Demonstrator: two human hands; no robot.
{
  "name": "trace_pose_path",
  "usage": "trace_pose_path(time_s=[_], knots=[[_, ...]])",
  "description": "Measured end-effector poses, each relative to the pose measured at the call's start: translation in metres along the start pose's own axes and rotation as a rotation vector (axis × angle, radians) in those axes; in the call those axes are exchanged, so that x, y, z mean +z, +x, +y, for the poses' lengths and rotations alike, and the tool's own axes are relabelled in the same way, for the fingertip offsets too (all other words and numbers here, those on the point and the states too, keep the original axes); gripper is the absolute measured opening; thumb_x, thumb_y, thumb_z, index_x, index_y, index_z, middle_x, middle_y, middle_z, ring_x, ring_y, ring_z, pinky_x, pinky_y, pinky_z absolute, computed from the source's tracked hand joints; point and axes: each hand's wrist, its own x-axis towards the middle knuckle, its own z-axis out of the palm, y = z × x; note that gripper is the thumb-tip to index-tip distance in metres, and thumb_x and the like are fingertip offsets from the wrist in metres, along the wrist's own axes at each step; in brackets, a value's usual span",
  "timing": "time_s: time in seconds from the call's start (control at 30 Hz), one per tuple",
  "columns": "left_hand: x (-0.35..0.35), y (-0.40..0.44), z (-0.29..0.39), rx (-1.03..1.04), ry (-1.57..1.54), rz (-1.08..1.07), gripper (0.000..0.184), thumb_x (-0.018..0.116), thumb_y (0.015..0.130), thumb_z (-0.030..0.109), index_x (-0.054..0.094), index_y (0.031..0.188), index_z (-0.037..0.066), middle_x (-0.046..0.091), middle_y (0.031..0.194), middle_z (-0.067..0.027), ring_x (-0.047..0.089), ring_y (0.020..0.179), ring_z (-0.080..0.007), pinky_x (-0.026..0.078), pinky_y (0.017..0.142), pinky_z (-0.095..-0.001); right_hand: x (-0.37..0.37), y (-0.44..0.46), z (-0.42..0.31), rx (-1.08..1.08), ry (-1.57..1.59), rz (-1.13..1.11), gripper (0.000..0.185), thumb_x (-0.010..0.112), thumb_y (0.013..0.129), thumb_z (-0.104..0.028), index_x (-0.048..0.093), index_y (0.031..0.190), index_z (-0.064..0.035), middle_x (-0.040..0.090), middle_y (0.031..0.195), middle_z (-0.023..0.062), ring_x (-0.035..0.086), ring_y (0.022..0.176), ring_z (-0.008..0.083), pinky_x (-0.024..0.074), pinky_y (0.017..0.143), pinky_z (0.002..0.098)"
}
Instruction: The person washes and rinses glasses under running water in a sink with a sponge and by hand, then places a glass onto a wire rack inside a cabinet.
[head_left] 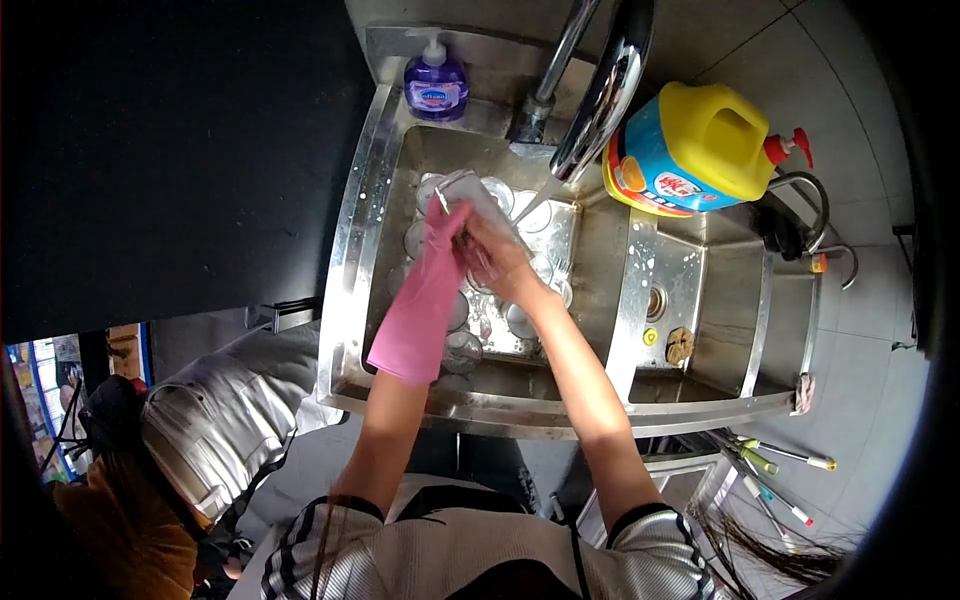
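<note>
Over the left basin of a steel sink (345,260), a clear glass (478,195) is held in both hands beside the running tap (600,110). My left hand (445,235), in a long pink rubber glove, is closed round the glass's left side. Bare and closed on its lower right side is my right hand (495,255); some fingers are hidden behind or inside the clear glass. Below them, several round glasses (462,350) lie in the basin, partly covered by my hands and arms.
A purple soap bottle (436,90) stands behind the basin. A yellow and blue jug (690,150) is at the back right. The right basin (715,310) holds a brown scrubber (680,346). A person (220,410) is at the left; long-handled tools (770,470) are at the lower right.
</note>
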Motion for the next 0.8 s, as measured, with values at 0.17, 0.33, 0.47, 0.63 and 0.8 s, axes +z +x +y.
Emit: trace_pose_path(time_s=[0.17, 0.33, 0.47, 0.63, 0.8], knots=[[0.02, 0.008, 0.002, -0.071, -0.122, 0.253, 0.044, 0.068, 0.077, 0.026, 0.048, 0.113, 0.011, 0.056, 0.099, -0.0145, 0.058, 0.091, -0.0311, 0.05, 0.081, -0.0473, -0.009, 0.016, -0.016, -0.201, -1.122, -0.286, 0.046, 0.058, 0.075, -0.012, 0.047, 0.12, -0.006, 0.049, 0.121, 0.0108, 0.047, 0.111, 0.0264, 0.034, 0.102, 0.035], [0.023, 0.013, -0.011, -0.198, -0.41, 0.288, 0.034, 0.068, 0.076, 0.021, 0.051, 0.104, 0.01, 0.055, 0.093, -0.0105, 0.056, 0.089, -0.027, 0.049, 0.081, -0.0446, 0.002, -0.009, 0.047, 0.156, -0.336, -0.078, 0.042, 0.054, 0.08, -0.011, 0.047, 0.121, -0.0029, 0.049, 0.123, 0.0103, 0.042, 0.119, 0.0286, 0.0292, 0.106, 0.0375], [0.028, 0.003, 0.006, -0.142, -0.277, 0.255, 0.03, 0.068, 0.074, 0.017, 0.053, 0.099, 0.01, 0.055, 0.091, -0.0086, 0.056, 0.087, -0.0248, 0.049, 0.08, -0.0424, -0.014, 0.004, -0.014, 0.664, 0.884, 0.118, 0.044, 0.049, 0.086, -0.013, 0.042, 0.127, -0.0008, 0.047, 0.127, 0.0109, 0.044, 0.119, 0.0281, 0.0365, 0.1, 0.0383], [0.03, 0.019, -0.013, -0.072, -0.172, 0.224, 0.024, 0.068, 0.071, 0.017, 0.053, 0.087, 0.008, 0.057, 0.079, -0.0103, 0.058, 0.069, -0.0256, 0.051, 0.067, -0.0392, -0.011, 0.019, 0.006, -0.118, -0.671, -0.135, 0.034, 0.053, 0.077, -0.004, 0.052, 0.11, 0.0016, 0.052, 0.114, 0.0161, 0.049, 0.107, 0.0337, 0.0405, 0.093, 0.0401], [0.03, 0.019, -0.016, -0.084, -0.37, 0.274, 0.021, 0.067, 0.071, 0.016, 0.051, 0.083, 0.009, 0.055, 0.075, -0.0089, 0.057, 0.069, -0.0233, 0.05, 0.068, -0.0377, 0.006, 0.001, 0.042, 0.375, 0.176, 0.092, 0.036, 0.055, 0.082, -0.011, 0.05, 0.117, 0.0, 0.054, 0.114, 0.0129, 0.053, 0.102, 0.0288, 0.0425, 0.091, 0.0352]])
